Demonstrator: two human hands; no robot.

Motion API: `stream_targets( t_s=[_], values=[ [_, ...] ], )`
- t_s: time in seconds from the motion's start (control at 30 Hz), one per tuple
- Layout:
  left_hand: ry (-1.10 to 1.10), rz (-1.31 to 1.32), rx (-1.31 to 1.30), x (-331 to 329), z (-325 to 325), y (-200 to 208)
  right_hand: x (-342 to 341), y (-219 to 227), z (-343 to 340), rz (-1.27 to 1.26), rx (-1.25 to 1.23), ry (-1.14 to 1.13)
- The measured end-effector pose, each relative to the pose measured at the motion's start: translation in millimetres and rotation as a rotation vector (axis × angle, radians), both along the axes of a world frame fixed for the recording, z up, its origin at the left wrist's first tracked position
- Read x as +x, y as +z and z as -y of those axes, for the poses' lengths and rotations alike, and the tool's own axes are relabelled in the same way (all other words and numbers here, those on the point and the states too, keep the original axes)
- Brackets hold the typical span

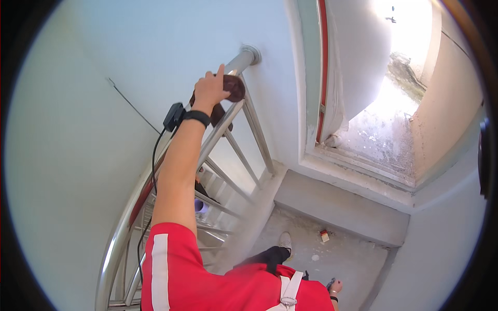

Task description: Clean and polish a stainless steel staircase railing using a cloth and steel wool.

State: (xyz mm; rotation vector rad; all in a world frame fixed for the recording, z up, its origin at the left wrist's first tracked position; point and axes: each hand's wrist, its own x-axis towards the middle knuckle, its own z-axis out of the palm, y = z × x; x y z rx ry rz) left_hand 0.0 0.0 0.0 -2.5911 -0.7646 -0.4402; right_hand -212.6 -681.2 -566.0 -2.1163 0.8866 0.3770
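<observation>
In the head view, the left hand (209, 89), index finger raised, curls its other fingers round a brown cloth (235, 88) draped over the rail (240, 62), near its far end. The right hand (336, 286), near right, is too small to tell its grip. A red-and-white pack (324, 236) lies on the floor (358, 262).

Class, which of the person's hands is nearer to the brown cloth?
Left. The left hand holds the brown cloth against the handrail; the right hand is away from it, low beside the body.
</observation>
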Motion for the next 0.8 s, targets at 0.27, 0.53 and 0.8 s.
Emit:
stream_targets(
  t_s=[0.27, 0.53, 0.8],
  values=[
    [-0.050, 0.103, -0.046, 101, -30, 6, 125, 53, -87, 0.261, 0.091, 0.091],
    [0.010, 0.120, 0.265, 151, -30, -18, 138, 52, -110, 0.195, 0.071, 0.158],
    [-0.058, 0.093, 0.200, 146, -34, -18, 144, 66, -109, 0.182, 0.084, 0.221]
  ],
)
